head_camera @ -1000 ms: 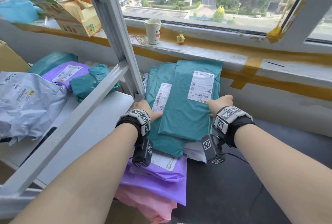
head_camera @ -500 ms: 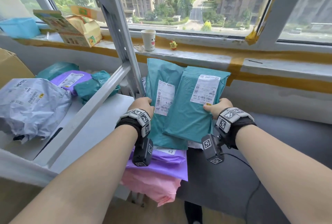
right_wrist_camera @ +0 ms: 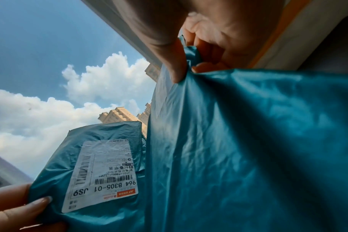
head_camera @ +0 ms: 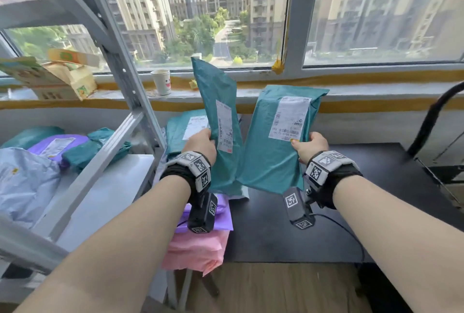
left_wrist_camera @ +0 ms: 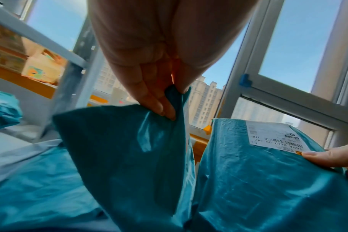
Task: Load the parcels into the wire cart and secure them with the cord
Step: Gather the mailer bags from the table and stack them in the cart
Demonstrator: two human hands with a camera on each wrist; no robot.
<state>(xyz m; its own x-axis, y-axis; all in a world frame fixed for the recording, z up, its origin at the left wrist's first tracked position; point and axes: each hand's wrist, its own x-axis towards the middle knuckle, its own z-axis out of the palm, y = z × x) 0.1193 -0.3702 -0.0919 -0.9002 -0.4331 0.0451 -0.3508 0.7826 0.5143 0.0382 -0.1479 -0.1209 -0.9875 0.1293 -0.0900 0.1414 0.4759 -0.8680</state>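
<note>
Two teal plastic parcels with white labels are held upright in front of the window. My left hand (head_camera: 200,143) grips the narrow teal parcel (head_camera: 218,111) by its left edge; in the left wrist view its fingers (left_wrist_camera: 159,103) pinch the teal parcel (left_wrist_camera: 129,149). My right hand (head_camera: 310,145) grips the wider teal parcel (head_camera: 273,151) at its right edge, thumb by the label; that parcel (right_wrist_camera: 248,141) fills the right wrist view. Another teal parcel (head_camera: 180,129) lies on a stack with a purple parcel (head_camera: 221,214) and a pink parcel (head_camera: 198,250). A dark curved cart handle (head_camera: 431,111) shows at far right.
A grey metal shelf frame (head_camera: 125,86) stands left, its shelf carrying grey, purple and teal parcels (head_camera: 50,146). A black table (head_camera: 288,224) lies under my right arm. A paper cup (head_camera: 161,82) and an open carton (head_camera: 62,74) sit on the windowsill.
Both hands have lifted the two top teal parcels off the stack, raised them upright and pulled them apart. The head view has tilted up toward the window.
</note>
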